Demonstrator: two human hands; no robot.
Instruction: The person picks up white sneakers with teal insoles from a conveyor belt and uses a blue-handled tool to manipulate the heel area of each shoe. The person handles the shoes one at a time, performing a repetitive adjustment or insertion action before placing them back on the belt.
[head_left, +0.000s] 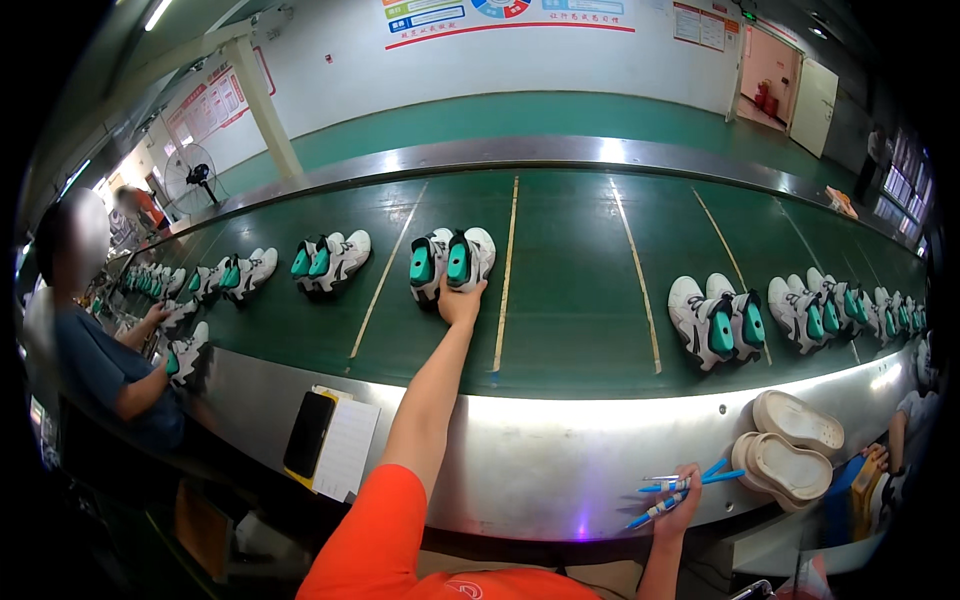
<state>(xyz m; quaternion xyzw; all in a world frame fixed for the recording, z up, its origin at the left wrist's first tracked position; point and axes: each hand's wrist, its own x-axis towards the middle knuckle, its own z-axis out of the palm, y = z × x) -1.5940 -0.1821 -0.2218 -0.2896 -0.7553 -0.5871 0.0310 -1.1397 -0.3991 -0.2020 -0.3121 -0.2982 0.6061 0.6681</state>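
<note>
Reaching over the green belt, my left hand [462,304] is closed around the heel of a white-and-black sneaker [474,250] with a teal insert at its heel opening. Its mate [431,262] stands close against it on the left, toes pointing away from me. Above the steel ledge, my right hand [682,500] grips several slim blue pens [664,505], which stick out at different angles. Just right of that hand sits a pair of cream clogs [780,462].
More sneaker pairs stand on the belt [570,300], left [332,262] and right [715,325]. A black phone [310,432] and white paper [347,445] lie on the steel ledge [490,430]. At left, a co-worker [110,350] handles sneakers; another person's arm [905,440] shows at right.
</note>
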